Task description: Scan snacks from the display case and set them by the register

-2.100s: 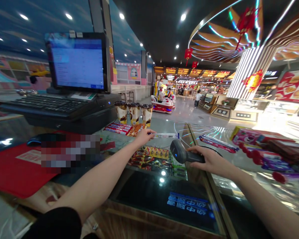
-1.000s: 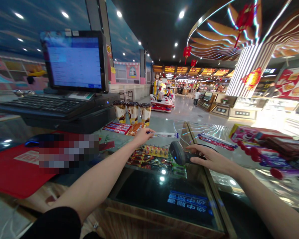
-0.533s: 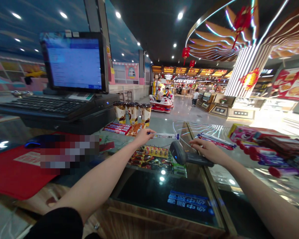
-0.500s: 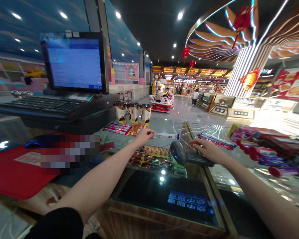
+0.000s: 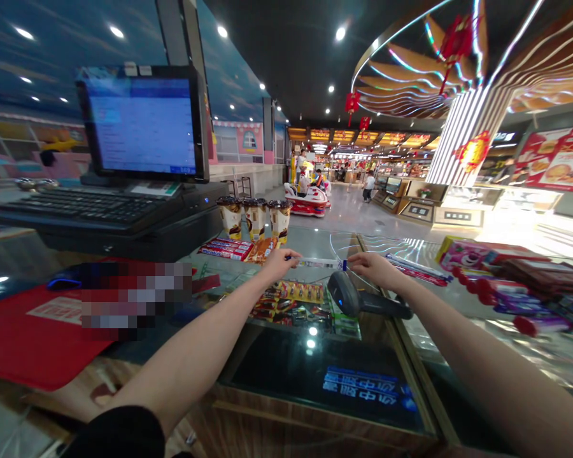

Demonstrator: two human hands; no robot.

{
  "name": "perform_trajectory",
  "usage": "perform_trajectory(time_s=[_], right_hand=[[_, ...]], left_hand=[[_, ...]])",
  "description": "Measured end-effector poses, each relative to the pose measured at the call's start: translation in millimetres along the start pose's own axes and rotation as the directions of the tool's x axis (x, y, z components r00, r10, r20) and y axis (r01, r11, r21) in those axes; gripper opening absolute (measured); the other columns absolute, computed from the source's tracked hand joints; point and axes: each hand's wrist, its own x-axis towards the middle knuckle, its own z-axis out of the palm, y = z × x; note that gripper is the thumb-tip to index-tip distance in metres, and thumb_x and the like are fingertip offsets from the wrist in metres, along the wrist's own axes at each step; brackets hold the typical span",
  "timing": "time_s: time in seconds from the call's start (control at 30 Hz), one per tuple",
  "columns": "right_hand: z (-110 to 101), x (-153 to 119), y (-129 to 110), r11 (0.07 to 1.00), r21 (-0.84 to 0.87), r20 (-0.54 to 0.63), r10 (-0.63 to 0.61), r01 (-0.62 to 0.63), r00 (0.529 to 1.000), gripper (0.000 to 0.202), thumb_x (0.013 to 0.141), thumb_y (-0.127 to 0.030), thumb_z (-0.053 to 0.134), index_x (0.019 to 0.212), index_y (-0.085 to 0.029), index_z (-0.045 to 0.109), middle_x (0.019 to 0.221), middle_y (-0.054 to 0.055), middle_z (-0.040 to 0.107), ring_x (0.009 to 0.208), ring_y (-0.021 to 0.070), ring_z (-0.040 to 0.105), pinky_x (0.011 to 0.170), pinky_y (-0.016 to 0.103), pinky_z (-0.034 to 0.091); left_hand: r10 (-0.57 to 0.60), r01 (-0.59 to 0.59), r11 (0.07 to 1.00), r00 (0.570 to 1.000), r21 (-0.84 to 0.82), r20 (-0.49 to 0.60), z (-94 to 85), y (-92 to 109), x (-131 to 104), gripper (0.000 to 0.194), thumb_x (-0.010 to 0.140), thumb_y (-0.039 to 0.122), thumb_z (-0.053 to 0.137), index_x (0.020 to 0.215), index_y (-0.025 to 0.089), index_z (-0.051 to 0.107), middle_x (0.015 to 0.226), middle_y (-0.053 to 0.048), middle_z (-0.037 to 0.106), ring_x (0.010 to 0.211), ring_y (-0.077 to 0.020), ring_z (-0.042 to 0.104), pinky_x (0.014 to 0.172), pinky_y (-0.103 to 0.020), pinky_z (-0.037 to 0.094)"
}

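Packet (image 5: 319, 263) sits just beyond the unheld scanner (image 5: 360, 301), one end pinched in my left hand (image 5: 279, 263), presumably for steadiness, while my right hand (image 5: 375, 267) (grip: I cannot tell over remote feed) borders its opposite end.

We count one left hand (image 5: 279, 263) and one right hand (image 5: 376, 268); three lidded cups (image 5: 279, 222); one slim white packet (image 5: 318, 263); one scanner (image 5: 346, 296); one screen (image 5: 143, 127); one keyboard (image 5: 76, 208); one mouse (image 5: 63, 281); and red rolls (image 5: 226, 248), perhaps three, too blurred for certainty.
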Motion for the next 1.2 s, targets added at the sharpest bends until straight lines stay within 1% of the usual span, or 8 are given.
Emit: perform_trajectory(time_s=[0.17,0.47,0.6,0.73,0.83,0.93,1.03,1.2], right_hand=[[10.8,12.6,-4.8,0.996,0.041,-0.018,0.083,-0.082,0.996,0.028,0.08,-0.017,0.056,0.105,-0.015,0.067,0.08,0.003,0.074,0.073,0.0155,0.068,0.072,0.026,0.051],[14.0,13.9,-21.1,0.994,0.052,-0.069,0.098,-0.095,0.993,0.01,0.079,-0.012,0.06,0.083,-0.016,0.069,0.067,0.001,0.07,0.061,0.0126,0.067,0.061,0.02,0.047],[9.6,15.9,-27.1,0.993,0.08,-0.111,0.09,-0.081,0.99,0.008,0.08,-0.013,0.059,0.083,-0.016,0.066,0.067,0.0,0.069,0.061,0.0125,0.067,0.062,0.021,0.047],[3.8,19.7,-42.3,0.991,0.105,-0.184,0.107,-0.089,0.977,0.013,0.081,-0.013,0.059,0.093,-0.018,0.061,0.07,-0.001,0.068,0.061,0.012,0.067,0.062,0.021,0.046],[0.7,23.9,-59.4,0.993,0.079,-0.241,0.107,-0.09,0.965,0.02,0.08,-0.013,0.059,0.098,-0.019,0.054,0.065,-0.003,0.067,0.06,0.0121,0.066,0.059,0.02,0.044],[0.8,31.0,-77.5,0.997,0.048,-0.247,0.078,-0.068,0.966,0.017,0.08,-0.014,0.059,0.094,-0.02,0.053,0.062,-0.005,0.066,0.061,0.0126,0.066,0.059,0.021,0.042],[4.7,40.5,-96.6,0.998,0.051,-0.228,0.05,-0.039,0.972,0.011,0.08,-0.011,0.058,0.086,-0.02,0.054,0.064,-0.004,0.066,0.061,0.0114,0.066,0.062,0.02,0.042],[16.0,55.1,-132.4,0.999,0.033,-0.217,0.034,-0.028,0.976,0.011,0.08,-0.009,0.056,0.085,-0.017,0.061,0.069,0.0,0.068,0.063,0.0116,0.066,0.063,0.02,0.043]], left_hand=[[-0.004,0.003,1.0,1.0,0.026,0.013,0.4,0.2,0.3,0.023,0.078,0.021,0.063,0.097,0.015,0.075,0.072,-0.004,0.072,0.071,-0.0168,0.068,0.069,-0.025,0.049],[0.035,-0.035,0.999,0.999,0.017,-0.009,1.0,2.1,-0.5,0.021,0.078,0.02,0.061,0.096,0.015,0.072,0.078,-0.003,0.072,0.071,-0.0156,0.068,0.071,-0.026,0.05],[0.076,-0.066,0.994,0.99,0.084,-0.12,-2.9,7.8,-1.0,0.027,0.077,0.022,0.064,0.104,0.017,0.068,0.085,-0.004,0.071,0.079,-0.0175,0.066,0.076,-0.029,0.05],[0.109,-0.077,0.989,0.958,0.127,-0.264,-10.0,14.9,-1.2,0.026,0.078,0.022,0.065,0.104,0.019,0.066,0.093,-0.006,0.07,0.087,-0.0193,0.064,0.082,-0.032,0.048],[0.081,-0.075,0.997,0.928,0.03,-0.363,-17.8,17.5,2.6,0.03,0.077,0.02,0.066,0.106,0.018,0.062,0.094,-0.005,0.068,0.084,-0.0173,0.063,0.08,-0.03,0.049],[-0.015,-0.033,0.995,0.88,-0.092,-0.475,-29.3,16.1,9.5,0.038,0.073,0.019,0.071,0.107,0.016,0.057,0.098,-0.006,0.067,0.081,-0.0149,0.063,0.075,-0.028,0.05],[-0.074,0.024,0.995,0.828,-0.097,-0.556,-46.0,11.0,15.7,0.036,0.069,0.022,0.074,0.1,0.014,0.057,0.096,-0.006,0.066,0.081,-0.0145,0.062,0.077,-0.028,0.049],[-0.066,0.083,0.997,0.828,0.005,-0.556,-82.7,-1.3,17.3,0.021,0.071,0.026,0.072,0.087,0.016,0.063,0.086,-0.003,0.068,0.08,-0.0157,0.064,0.079,-0.028,0.048]])
